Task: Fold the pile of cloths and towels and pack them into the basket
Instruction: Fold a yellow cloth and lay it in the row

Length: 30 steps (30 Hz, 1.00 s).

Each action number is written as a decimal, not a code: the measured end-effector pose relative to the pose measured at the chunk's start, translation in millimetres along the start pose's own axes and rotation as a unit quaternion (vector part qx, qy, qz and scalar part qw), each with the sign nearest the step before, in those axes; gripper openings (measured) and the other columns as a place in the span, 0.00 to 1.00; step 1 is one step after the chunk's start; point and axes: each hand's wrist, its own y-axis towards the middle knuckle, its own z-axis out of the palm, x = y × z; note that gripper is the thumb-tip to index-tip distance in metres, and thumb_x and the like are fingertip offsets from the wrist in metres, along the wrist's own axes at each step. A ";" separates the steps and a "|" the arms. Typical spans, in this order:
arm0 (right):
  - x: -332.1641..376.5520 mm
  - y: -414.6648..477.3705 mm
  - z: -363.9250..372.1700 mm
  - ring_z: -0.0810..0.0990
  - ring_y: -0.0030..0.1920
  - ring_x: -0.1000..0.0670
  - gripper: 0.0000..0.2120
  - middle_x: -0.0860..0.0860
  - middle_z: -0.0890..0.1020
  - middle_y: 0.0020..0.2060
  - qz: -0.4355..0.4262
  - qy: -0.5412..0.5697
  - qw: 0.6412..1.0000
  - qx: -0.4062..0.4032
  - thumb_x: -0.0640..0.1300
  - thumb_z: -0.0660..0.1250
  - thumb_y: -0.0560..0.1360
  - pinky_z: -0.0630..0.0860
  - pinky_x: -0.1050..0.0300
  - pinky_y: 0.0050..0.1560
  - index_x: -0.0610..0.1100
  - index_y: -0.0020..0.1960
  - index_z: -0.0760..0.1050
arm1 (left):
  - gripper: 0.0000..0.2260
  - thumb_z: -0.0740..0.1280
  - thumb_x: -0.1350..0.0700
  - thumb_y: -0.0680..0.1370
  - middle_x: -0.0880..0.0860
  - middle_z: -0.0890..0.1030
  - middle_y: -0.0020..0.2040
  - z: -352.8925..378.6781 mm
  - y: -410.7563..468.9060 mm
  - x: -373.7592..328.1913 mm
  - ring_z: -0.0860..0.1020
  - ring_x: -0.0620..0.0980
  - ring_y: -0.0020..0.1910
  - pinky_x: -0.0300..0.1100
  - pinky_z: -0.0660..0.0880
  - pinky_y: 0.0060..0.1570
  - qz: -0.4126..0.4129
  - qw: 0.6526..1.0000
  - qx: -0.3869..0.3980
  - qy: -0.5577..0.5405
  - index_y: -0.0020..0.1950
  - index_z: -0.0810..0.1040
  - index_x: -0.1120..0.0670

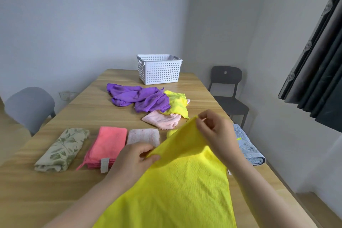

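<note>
Now holds a large yellow cloth (181, 181) up over the near part of the desk (92, 109), stretched between both grips. Pinches its upper edge with the left grip (135, 157), thumb and fingers curled round the hem, low and to the left. Pinches the far corner with the right grip (216, 129), held higher, fingertips closed on the fabric. Drapes from there down toward the camera.

Behind the left grip, lined up in a row on the desk: a folded leaf-print cloth (63, 150), a folded coral cloth (107, 146) just beside it, then a folded pale towel (143, 136). Partly hidden behind the right forearm, near the right edge: a folded blue towel (246, 144).

Further back, heaped unfolded mid-desk: a purple cloth (140, 98), a lime cloth (175, 104) touching it, and a pink towel (162, 119) partly under both. At the far end, standing upright and apart from the heap: the white perforated basket (159, 72); cannot tell what it holds.

Off to the sides: a grey chair (29, 105) left, a black chair (227, 90) right.
</note>
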 end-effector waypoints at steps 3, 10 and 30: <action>-4.4 6.0 -15.2 0.69 0.24 0.60 0.06 0.55 0.72 0.24 0.060 -0.017 0.995 -0.077 0.39 0.66 0.75 0.63 0.68 0.25 0.46 0.40 0.76 | 0.06 0.72 0.55 0.73 0.45 0.75 0.28 -3.1 -6.9 5.8 0.70 0.40 0.29 0.36 0.64 0.32 -0.008 1.000 0.002 0.014 0.35 0.80 0.51; -12.3 19.2 -55.0 0.70 0.30 0.57 0.07 0.54 0.74 0.30 0.136 0.004 0.958 -0.252 0.41 0.62 0.76 0.64 0.62 0.30 0.41 0.45 0.77 | 0.03 0.72 0.54 0.72 0.49 0.83 0.33 -15.5 6.4 16.8 0.77 0.44 0.32 0.45 0.73 0.38 -0.059 0.997 0.005 -0.041 0.37 0.82 0.48; 41.5 -95.9 24.8 0.80 0.27 0.54 0.06 0.49 0.80 0.28 0.117 0.094 0.984 0.097 0.40 0.69 0.74 0.75 0.55 0.30 0.44 0.38 0.76 | 0.14 0.74 0.66 0.68 0.54 0.85 0.46 -15.3 -52.7 -29.6 0.80 0.52 0.47 0.51 0.74 0.54 -0.295 0.864 -0.062 -0.404 0.51 0.78 0.58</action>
